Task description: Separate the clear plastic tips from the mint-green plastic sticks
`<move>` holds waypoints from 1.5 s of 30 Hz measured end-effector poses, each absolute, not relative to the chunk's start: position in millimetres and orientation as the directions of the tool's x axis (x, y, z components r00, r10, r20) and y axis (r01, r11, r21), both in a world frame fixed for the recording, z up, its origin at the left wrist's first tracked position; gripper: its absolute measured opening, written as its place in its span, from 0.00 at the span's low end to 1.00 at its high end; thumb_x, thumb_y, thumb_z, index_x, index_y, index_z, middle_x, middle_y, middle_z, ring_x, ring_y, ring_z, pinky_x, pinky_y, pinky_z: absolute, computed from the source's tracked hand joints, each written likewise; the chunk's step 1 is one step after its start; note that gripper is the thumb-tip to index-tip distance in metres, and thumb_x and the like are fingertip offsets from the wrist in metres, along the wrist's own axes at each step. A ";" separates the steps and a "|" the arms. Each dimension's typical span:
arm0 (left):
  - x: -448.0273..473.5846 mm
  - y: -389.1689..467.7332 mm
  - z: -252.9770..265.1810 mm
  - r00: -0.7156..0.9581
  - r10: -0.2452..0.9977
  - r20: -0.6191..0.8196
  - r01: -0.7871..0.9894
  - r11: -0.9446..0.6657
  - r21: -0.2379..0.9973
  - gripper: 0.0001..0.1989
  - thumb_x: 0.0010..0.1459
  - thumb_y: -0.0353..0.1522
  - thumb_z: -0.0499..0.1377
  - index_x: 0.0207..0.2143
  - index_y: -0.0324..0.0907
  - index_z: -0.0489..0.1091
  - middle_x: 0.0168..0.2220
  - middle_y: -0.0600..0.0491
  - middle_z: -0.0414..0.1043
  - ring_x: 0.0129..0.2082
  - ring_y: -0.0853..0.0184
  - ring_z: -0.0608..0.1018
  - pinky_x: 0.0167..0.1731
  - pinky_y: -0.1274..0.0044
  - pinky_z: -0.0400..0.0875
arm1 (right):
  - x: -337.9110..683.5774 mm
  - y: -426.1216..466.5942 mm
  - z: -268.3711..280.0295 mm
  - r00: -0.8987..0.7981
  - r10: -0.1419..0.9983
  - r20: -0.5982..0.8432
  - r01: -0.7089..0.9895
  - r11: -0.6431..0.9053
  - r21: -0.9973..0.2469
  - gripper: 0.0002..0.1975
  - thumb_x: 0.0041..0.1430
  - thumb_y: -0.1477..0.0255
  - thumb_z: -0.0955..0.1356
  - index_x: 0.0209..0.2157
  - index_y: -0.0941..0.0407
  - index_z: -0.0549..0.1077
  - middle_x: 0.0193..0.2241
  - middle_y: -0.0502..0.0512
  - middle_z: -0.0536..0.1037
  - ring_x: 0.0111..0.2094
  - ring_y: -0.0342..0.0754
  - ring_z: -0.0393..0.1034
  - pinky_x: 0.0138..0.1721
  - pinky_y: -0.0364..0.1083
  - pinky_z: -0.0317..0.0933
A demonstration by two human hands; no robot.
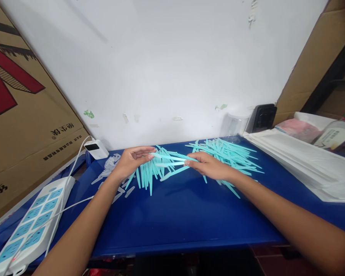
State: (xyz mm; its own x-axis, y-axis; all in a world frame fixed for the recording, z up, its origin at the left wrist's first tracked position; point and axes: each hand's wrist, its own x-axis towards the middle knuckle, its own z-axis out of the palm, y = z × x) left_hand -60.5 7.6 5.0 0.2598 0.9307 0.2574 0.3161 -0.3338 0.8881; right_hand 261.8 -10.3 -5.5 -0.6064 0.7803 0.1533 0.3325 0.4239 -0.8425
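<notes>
My right hand (202, 165) is closed around a small bundle of slim turquoise plastic sticks (175, 158), shaped like eyebrow razors, fanned out toward the left. At the far end of the bundle, the thumb and fingers of my left hand (136, 158) pinch the tip of one stick; whether a cover sits on that tip is too small to tell. Below and behind my left hand lies a row of similar turquoise sticks (146, 174). A larger loose heap of turquoise sticks (232, 157) spreads behind my right hand. Small translucent pieces (110, 165) are scattered beside my left wrist.
A white power strip (31, 222) with cables lies at the left, near a small white device (97, 148). White sheets (293, 165) are stacked at right by a bottle (337, 132). A clear cup (235, 126) stands against the wall. The blue table (175, 226) ends in front.
</notes>
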 end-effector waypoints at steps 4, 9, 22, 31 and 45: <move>-88.8 18.5 9.2 0.156 0.922 0.356 0.641 -0.368 0.674 0.24 0.57 0.48 0.65 0.48 0.43 0.80 0.43 0.45 0.83 0.41 0.55 0.83 0.44 0.67 0.76 | 264.1 -10.1 -1.5 -0.570 0.808 0.148 0.353 0.404 -0.844 0.21 0.68 0.52 0.64 0.28 0.54 0.64 0.20 0.44 0.58 0.22 0.42 0.52 0.27 0.44 0.50; -133.4 29.6 10.6 0.186 0.950 0.252 0.935 -0.251 0.252 0.16 0.54 0.47 0.63 0.31 0.45 0.82 0.23 0.51 0.76 0.24 0.60 0.76 0.26 0.72 0.67 | 268.8 -7.2 -0.9 -0.555 0.818 0.150 0.362 0.400 -0.842 0.21 0.67 0.52 0.64 0.31 0.55 0.70 0.21 0.44 0.58 0.22 0.43 0.52 0.27 0.44 0.50; -161.9 37.9 -1.5 0.305 0.944 -0.125 0.881 -0.229 0.414 0.20 0.44 0.53 0.68 0.29 0.47 0.81 0.29 0.50 0.79 0.30 0.59 0.77 0.30 0.73 0.70 | 270.4 -5.4 -2.9 -0.546 0.825 0.147 0.373 0.397 -0.839 0.19 0.67 0.54 0.64 0.33 0.55 0.72 0.22 0.45 0.60 0.22 0.43 0.54 0.27 0.44 0.51; -140.0 27.8 9.1 0.212 0.977 0.003 0.855 -0.187 0.483 0.29 0.45 0.60 0.66 0.29 0.43 0.77 0.27 0.49 0.79 0.28 0.61 0.77 0.27 0.74 0.69 | 268.1 -7.7 0.5 -0.592 0.800 0.097 0.377 0.381 -0.845 0.21 0.67 0.55 0.64 0.37 0.58 0.78 0.21 0.45 0.59 0.22 0.42 0.54 0.26 0.44 0.51; -55.0 2.5 7.7 0.343 0.925 0.165 0.322 -0.281 0.904 0.18 0.60 0.44 0.67 0.45 0.40 0.79 0.45 0.42 0.83 0.47 0.55 0.83 0.39 0.73 0.76 | 266.6 -11.7 -3.7 -0.695 0.719 0.030 0.278 0.308 -0.910 0.21 0.68 0.54 0.65 0.42 0.58 0.79 0.20 0.43 0.57 0.20 0.40 0.52 0.21 0.41 0.51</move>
State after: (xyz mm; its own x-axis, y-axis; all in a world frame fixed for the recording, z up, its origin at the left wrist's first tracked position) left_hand -55.0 2.5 7.7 0.3434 0.9245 0.1654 0.3218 -0.2813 0.9041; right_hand 266.6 -11.7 -3.7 -0.6945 0.7188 0.0305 0.2784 0.3076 -0.9099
